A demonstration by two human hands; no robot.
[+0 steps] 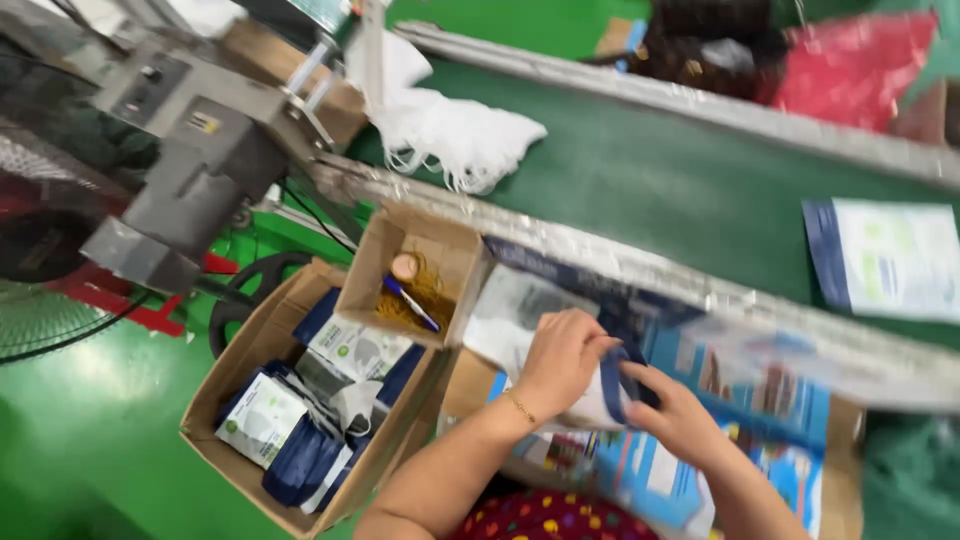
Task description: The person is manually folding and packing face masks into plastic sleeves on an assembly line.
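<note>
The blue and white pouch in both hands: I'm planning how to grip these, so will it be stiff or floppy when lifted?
Probably floppy: the pouch looks thin and flat, bending between the left hand and right hand. Likely light, as similar packets slump in the cardboard box. Its film may be slippery.

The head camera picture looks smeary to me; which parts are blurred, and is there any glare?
Head view: motion blur smears the whole frame, worst at the right, where the metal conveyor rail and the pouch on the belt lose their edges; the left hand and right hand on a white and blue pouch are soft; the green floor shows a pale sheen of reflected light.
</note>
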